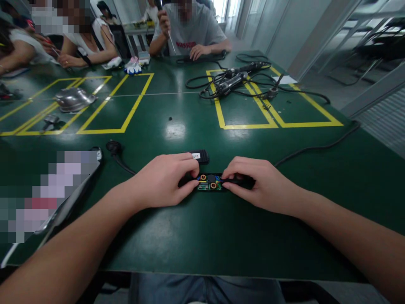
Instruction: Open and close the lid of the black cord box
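Observation:
A green circuit board [210,182] with copper-wound coils and thin coloured wires lies in a narrow black housing on the table. My left hand [167,179] pinches the black cord end [186,180] at the board's left side, thumb and index finger touching the board's edge. At the right side, my right hand [261,183] pinches the other black cord end [243,182]. Just behind the board rests a black cover [202,156] with a white label, partly hidden by my left fingers. The cord's plug [114,147] lies to the left of my left hand.
A blurred-out flat item [60,190] lies at left. Beyond are a shiny metal bowl-like part [74,99], yellow tape rectangles [249,126], and corded electric screwdrivers [232,82] with tangled cables. Across the table sits a person [190,29] holding a thin rod; others sit at far left.

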Action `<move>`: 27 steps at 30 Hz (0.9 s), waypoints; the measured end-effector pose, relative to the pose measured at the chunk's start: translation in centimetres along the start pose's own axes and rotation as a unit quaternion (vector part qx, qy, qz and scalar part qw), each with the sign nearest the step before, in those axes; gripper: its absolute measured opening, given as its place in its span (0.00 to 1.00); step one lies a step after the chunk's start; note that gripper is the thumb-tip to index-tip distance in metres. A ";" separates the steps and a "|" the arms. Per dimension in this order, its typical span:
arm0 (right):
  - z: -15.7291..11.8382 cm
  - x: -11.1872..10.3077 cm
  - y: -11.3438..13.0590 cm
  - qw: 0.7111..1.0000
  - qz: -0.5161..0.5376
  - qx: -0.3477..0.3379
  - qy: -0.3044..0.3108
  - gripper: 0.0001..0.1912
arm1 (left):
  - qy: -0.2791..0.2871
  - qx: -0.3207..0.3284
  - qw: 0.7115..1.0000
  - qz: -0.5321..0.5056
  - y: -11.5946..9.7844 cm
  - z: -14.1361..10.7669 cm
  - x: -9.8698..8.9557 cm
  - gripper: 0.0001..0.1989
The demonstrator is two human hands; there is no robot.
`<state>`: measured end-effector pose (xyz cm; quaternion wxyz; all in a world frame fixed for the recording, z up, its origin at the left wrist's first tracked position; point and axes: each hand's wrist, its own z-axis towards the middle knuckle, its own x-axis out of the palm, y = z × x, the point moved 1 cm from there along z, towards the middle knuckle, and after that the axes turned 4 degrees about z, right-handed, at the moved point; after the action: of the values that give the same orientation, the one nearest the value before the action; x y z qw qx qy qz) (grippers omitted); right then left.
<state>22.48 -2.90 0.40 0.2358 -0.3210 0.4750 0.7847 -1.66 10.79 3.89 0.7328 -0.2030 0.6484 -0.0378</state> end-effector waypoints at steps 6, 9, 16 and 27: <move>0.1 0.1 -0.1 1.000 0.005 -0.001 -0.018 0.02 | 0.045 -0.039 0.998 -0.026 0.2 0.3 0.2 0.06; 0.1 0.1 -0.1 1.000 0.003 -0.003 -0.024 0.03 | 0.035 -0.029 0.998 -0.037 0.2 0.4 0.2 0.06; 0.2 -0.3 0.4 0.999 0.005 -0.006 -0.042 0.02 | -0.021 -0.011 0.998 -0.059 -0.1 0.2 -0.4 0.07; 0.1 -0.3 0.2 0.999 0.027 -0.015 -0.021 0.04 | 0.024 -0.033 0.997 -0.069 0.3 0.2 -0.4 0.07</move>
<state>22.48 -2.87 0.75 0.2199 -0.2948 0.4669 0.8042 -1.54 11.22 4.19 0.7054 -0.2702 0.6513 -0.0724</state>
